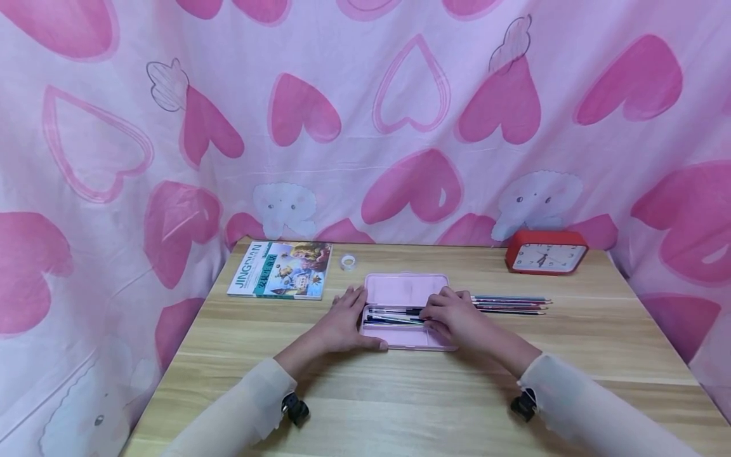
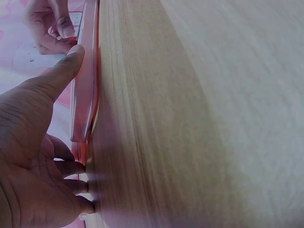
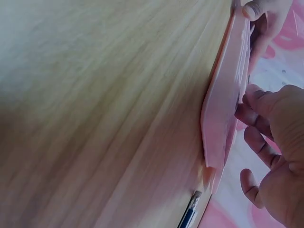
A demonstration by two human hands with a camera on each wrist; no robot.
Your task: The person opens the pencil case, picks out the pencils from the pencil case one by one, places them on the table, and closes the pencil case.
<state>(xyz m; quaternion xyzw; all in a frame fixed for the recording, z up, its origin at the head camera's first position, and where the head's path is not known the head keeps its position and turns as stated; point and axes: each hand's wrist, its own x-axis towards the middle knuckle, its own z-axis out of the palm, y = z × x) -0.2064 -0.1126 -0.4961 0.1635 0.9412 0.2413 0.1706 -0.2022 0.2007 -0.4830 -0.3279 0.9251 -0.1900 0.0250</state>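
Note:
An open pink pencil case point(image 1: 407, 289) lies on the table with its lid folded back. Several pens point(image 1: 394, 319) lie lengthwise in it. My left hand point(image 1: 342, 320) holds the case's left end, thumb along the front edge and fingers round the far side. In the left wrist view that thumb rests on the rim of the pencil case point(image 2: 84, 104). My right hand point(image 1: 457, 316) reaches over the case's right end and pinches a pen with a black end; its fingertips are partly hidden. From the right wrist view, the right hand point(image 3: 280, 142) has its fingers bent at the rim.
Several pencils point(image 1: 514, 304) lie side by side right of the case, partly behind my right hand. A book point(image 1: 282, 270) and a roll of clear tape point(image 1: 348, 261) lie at the back left. A red clock point(image 1: 547, 252) stands at the back right, before a heart-patterned curtain point(image 1: 411, 184).

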